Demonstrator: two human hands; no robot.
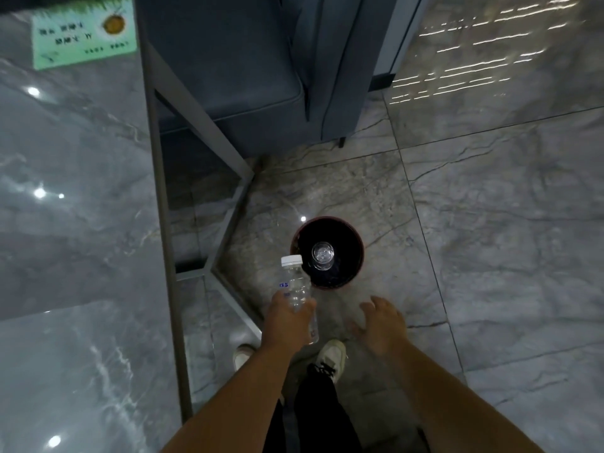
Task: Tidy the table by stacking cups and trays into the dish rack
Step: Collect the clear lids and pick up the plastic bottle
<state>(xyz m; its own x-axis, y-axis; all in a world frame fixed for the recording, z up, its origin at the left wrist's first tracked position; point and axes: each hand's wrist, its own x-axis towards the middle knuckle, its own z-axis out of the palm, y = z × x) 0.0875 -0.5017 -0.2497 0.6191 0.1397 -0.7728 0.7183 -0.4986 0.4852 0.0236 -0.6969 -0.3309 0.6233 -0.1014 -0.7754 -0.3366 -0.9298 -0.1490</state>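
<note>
While the left hand (289, 318) gripped a clear, ribbed plastic bottle (295, 289) with a white screw cap, the right hand (380, 322) hung open beside it, fingers loosely spread. Just beyond the bottle stood a round, dark-lined bin (354, 266) on the glossy, veined stone floor (490, 223), with a second transparent bottle (323, 255) inside it. To the left ran the polished grey marble desk (72, 223) on its thin metal frame, carrying a green printed card (81, 34). No cups, trays or dish rack were in view.
</note>
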